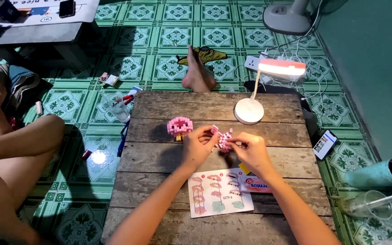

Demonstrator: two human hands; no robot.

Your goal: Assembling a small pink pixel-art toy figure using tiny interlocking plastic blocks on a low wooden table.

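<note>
Pink brick cluster (224,139) pinched btwn both hands over wooden table (159,149): left hand (198,145) fingers closed on its left side, right hand (250,152) gripping the right. Finished pink block figure (179,126) sits just left, instruction sheet (220,192) below my wrists, desk lamp (250,109) behind.

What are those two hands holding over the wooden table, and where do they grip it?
A small pink block piece. The left hand pinches its left upper end, the right hand its right side; exact finger contact is too small to tell.
</note>
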